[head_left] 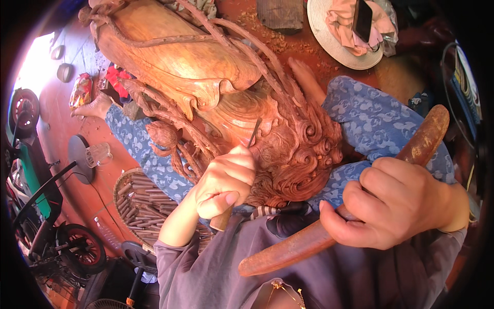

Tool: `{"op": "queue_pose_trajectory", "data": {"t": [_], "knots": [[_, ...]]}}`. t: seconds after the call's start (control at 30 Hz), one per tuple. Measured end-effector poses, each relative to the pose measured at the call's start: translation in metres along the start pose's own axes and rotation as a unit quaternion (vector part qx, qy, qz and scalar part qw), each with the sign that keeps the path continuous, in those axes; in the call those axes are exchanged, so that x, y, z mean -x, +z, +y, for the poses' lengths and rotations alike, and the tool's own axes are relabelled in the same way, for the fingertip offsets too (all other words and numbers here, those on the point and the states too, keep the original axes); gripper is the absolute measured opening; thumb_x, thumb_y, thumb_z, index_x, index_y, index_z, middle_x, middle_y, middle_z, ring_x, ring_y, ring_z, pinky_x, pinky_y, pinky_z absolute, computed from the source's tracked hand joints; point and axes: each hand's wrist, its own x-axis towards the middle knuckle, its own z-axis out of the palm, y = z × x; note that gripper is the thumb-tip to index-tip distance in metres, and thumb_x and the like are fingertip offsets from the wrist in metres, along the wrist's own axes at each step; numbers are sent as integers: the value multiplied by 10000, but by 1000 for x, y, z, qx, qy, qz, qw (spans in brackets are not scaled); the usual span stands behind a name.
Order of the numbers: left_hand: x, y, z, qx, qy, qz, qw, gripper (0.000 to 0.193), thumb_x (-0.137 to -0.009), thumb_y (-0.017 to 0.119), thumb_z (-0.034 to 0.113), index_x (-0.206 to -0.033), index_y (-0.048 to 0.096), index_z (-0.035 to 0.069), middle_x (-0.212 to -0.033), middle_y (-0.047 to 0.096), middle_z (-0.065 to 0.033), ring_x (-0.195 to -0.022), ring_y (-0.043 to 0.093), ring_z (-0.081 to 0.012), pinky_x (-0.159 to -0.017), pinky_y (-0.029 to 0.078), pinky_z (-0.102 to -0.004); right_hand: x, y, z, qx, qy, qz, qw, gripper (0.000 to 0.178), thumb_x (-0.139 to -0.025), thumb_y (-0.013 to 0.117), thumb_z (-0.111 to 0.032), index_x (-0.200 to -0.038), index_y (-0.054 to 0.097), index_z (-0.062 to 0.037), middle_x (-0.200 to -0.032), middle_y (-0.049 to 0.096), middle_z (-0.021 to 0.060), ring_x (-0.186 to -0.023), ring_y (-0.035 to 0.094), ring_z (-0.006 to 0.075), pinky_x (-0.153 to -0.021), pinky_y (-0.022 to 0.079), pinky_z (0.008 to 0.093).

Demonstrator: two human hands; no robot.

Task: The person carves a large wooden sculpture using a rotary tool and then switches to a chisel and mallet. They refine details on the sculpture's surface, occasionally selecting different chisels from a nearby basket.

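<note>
A large carved wooden sculpture point(177, 59) lies between my legs, smooth and pale at its far part, with dark red-brown curls near me. My left hand point(226, 180) is wrapped around a carving chisel point(254, 133). Its thin metal blade points up and away over the carved surface; whether the tip touches the wood I cannot tell. The butt of its wooden handle shows below the fist. On the right, my right hand point(383, 203) grips a curved brown wooden club point(290, 251) near its middle. The club slants across in front of my chest, apart from the chisel.
To my left, a round basket point(121, 206) holds many chisels with wooden handles. A clear cup point(99, 154) and wheeled vehicle point(38, 198) stand farther left. A hat point(329, 49) with cloth and a phone point(362, 20) lies far right. Near it sits a wood block point(280, 14) among shavings.
</note>
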Motion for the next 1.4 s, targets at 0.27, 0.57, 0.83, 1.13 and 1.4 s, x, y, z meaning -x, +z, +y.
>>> {"op": "queue_pose_trajectory", "data": {"t": [0.27,0.57,0.83,1.13,1.4], "knots": [[-2,6,-4,36,-11,57,998,340,-771,438,310,-494,438,112,-541,443,-44,-573,423,-244,-691,330,-364,-7,-2,-7,16,35,1,999,269,-721,671,-119,-988,638,-107,-696,429,6,-538,412,122,-438,325,242],[-5,16,-5,26,-3,90,996,379,-801,433,315,-486,436,104,-530,450,-46,-559,413,-238,-701,330,-364,-14,-1,-21,92,74,20,993,278,-701,646,-113,-978,658,-86,-680,420,7,-544,424,126,-441,347,226],[-15,31,-11,-20,12,113,993,340,-784,440,291,-507,463,96,-555,462,-53,-597,432,-241,-704,333,-364,-3,0,-15,61,71,25,995,275,-694,628,-104,-964,659,-69,-675,409,7,-544,418,126,-446,339,220],[-7,32,2,-18,-26,126,991,374,-801,438,303,-491,460,95,-550,460,-52,-586,444,-238,-709,341,-363,5,1,-13,49,74,33,996,266,-706,640,-117,-968,654,-71,-668,418,3,-538,415,123,-446,330,222],[-3,28,-1,4,-28,137,990,406,-811,436,322,-474,451,96,-529,449,-48,-580,437,-228,-701,341,-357,1,2,-18,43,57,46,996,258,-713,643,-123,-966,652,-71,-677,422,4,-540,425,128,-444,345,222]]}}
